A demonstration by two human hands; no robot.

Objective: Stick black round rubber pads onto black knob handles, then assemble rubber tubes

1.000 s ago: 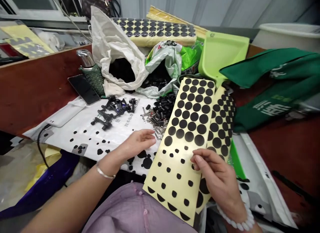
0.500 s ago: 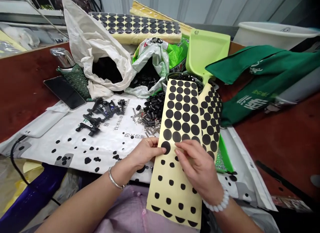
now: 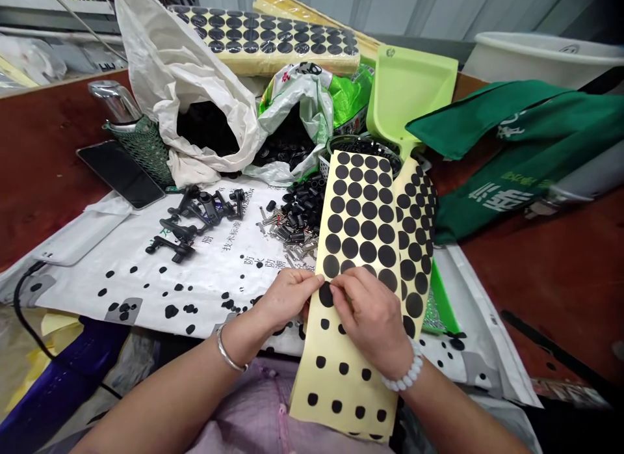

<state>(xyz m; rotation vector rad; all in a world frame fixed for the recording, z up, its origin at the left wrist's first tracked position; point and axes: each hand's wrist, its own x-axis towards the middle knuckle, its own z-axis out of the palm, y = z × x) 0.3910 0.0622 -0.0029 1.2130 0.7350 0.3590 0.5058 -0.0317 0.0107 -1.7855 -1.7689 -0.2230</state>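
A long cream sheet of round black stickers [image 3: 361,392] slopes from my lap up over the worktable. Whole black dots fill its upper rows, while the lower part carries small black spots on bare backing. My left hand [image 3: 288,298] pinches the sheet's left edge, thumb on top. Beside a black dot [image 3: 326,294] at that edge, my right hand [image 3: 368,314] lies over the sheet, thumb and forefinger pinched at the dot's upper right. Whether the dot's rim is between those fingertips I cannot tell. A second dotted sheet [image 3: 414,252] lies behind to the right.
Black plastic clip-like parts [image 3: 195,220] lie left on the white covering. Small black caps and metal pieces [image 3: 295,223] are heaped behind the sheet. Farther back stand a white sack [image 3: 160,70], a light-green dustpan [image 3: 414,90] and a netted flask [image 3: 131,138]. Green cloth [image 3: 536,155] hangs right.
My right hand has moved left and its fingers have closed at the left-hand dot. The sheet has shifted slightly right, and my left thumb now sits at the dot's upper edge.
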